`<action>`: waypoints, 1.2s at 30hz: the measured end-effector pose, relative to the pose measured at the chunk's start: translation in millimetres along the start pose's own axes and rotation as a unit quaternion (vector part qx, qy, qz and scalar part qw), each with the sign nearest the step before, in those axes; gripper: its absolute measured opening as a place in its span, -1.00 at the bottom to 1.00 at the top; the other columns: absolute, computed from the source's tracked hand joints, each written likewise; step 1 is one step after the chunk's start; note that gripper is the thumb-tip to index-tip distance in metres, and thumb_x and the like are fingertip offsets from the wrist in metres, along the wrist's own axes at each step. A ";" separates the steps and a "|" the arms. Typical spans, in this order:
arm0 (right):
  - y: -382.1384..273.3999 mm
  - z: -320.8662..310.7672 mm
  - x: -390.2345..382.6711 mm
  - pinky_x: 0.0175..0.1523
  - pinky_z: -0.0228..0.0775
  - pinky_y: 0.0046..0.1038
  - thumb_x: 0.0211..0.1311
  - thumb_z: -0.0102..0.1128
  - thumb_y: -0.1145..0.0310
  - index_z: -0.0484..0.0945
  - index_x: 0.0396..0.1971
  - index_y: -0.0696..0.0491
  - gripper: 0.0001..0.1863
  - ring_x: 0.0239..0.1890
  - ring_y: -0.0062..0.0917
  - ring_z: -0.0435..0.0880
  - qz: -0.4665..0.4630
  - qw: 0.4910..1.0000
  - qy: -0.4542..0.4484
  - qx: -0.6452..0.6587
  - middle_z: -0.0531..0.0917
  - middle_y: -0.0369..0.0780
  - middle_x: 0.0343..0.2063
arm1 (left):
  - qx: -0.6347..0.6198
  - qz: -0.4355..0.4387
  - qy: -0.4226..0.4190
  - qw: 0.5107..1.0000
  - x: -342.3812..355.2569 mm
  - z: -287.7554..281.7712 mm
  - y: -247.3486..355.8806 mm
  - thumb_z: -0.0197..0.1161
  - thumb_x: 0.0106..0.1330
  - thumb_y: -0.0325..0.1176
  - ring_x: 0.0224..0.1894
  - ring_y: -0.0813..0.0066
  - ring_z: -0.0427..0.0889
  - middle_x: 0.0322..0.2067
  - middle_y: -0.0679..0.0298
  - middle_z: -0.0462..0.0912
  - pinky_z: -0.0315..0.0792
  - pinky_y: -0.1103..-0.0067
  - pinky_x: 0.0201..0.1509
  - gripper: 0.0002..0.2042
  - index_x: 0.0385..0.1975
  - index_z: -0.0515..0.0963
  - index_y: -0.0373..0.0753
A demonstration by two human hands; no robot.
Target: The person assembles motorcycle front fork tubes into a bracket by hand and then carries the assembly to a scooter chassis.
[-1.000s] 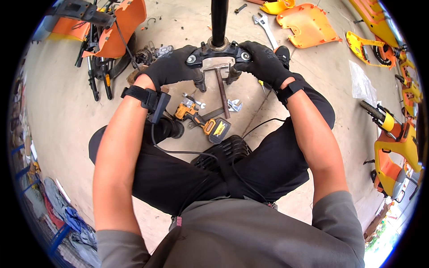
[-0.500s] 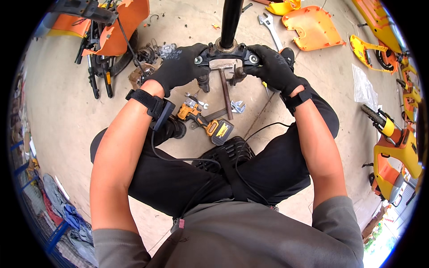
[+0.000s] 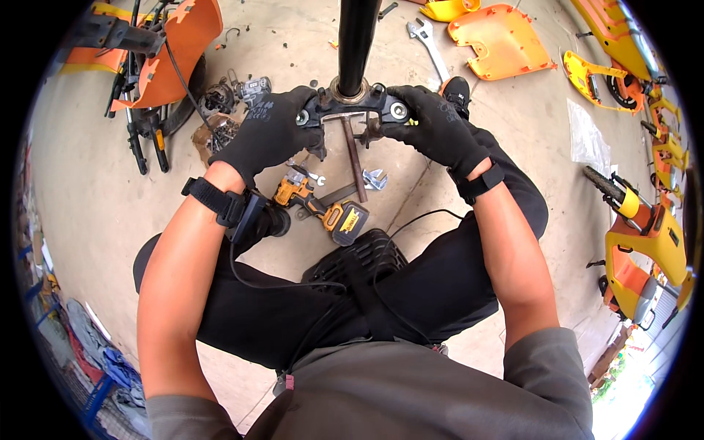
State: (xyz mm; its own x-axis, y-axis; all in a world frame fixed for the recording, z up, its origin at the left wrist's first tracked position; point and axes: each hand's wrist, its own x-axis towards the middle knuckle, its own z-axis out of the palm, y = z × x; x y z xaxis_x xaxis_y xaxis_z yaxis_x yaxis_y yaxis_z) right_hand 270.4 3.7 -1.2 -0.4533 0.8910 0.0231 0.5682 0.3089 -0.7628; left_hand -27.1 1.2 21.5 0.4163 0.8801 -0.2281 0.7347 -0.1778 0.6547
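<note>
A black fork crown [image 3: 370,100] with a long black steering tube [image 3: 357,44] rising from its middle is held between my gloved hands. My left hand [image 3: 268,132] is closed round its left end, and my right hand [image 3: 438,130] round its right end. A round bolt or socket shows at each end beside the fingers. Below the crown, a hammer [image 3: 353,154] lies on the floor with its head partly hidden. Nearer to me rest a yellow and black cordless power tool [image 3: 323,207] and an adjustable wrench [image 3: 375,180].
A large adjustable wrench [image 3: 430,50] and an orange panel [image 3: 500,42] lie ahead on the right. At the far left stand orange bodywork and fork legs [image 3: 139,143], with a grey power tool [image 3: 253,88] nearby. Yellow and orange scooter bodies [image 3: 645,242] line the right side. Cables cross my lap.
In the picture, the crown, tube and both hands have shifted slightly left, along with the whole floor scene. My grip on both ends stays the same.
</note>
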 end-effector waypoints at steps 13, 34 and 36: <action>-4.9 -1.5 -3.8 0.02 0.49 -0.26 0.03 0.52 0.32 0.53 0.07 0.17 -0.41 -0.10 -0.17 0.65 -0.010 1.000 -0.005 -0.017 0.66 -0.05 -0.17 | 0.032 0.033 -0.006 0.999 0.0 -4.3 11.2 0.43 0.06 -0.32 -0.21 -0.03 0.69 -0.36 -0.05 0.69 0.54 0.26 -0.11 -0.62 -0.13 0.56 -0.33; 0.8 -3.0 1.3 0.02 0.50 -0.28 0.02 0.55 0.26 0.58 -0.02 0.14 -0.47 -0.11 -0.19 0.67 -0.029 1.000 -0.002 0.000 0.69 -0.07 -0.20 | 0.049 0.063 -0.014 0.997 -5.7 -19.1 -2.3 0.44 0.09 -0.16 -0.08 -0.05 0.68 -0.16 -0.09 0.69 0.53 0.28 -0.02 -0.47 0.00 0.51 -0.35; 1.1 -3.0 6.1 0.01 0.52 -0.29 0.00 0.56 0.27 0.60 -0.04 0.14 -0.49 -0.13 -0.22 0.69 -0.017 1.000 -0.009 0.013 0.71 -0.09 -0.21 | 0.036 0.036 -0.038 0.998 -3.3 -15.3 -3.0 0.47 0.13 -0.31 -0.05 0.13 0.65 -0.09 -0.01 0.65 0.51 0.38 0.07 -0.41 0.17 0.46 -0.36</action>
State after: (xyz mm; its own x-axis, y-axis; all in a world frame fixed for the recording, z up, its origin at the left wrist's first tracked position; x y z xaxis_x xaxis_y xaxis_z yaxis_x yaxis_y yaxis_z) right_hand 270.3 10.4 0.0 -0.4841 0.8742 0.0376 0.5340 0.3292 -0.7788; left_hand -38.9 5.6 31.3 0.5076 0.8281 -0.2380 0.7368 -0.2740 0.6181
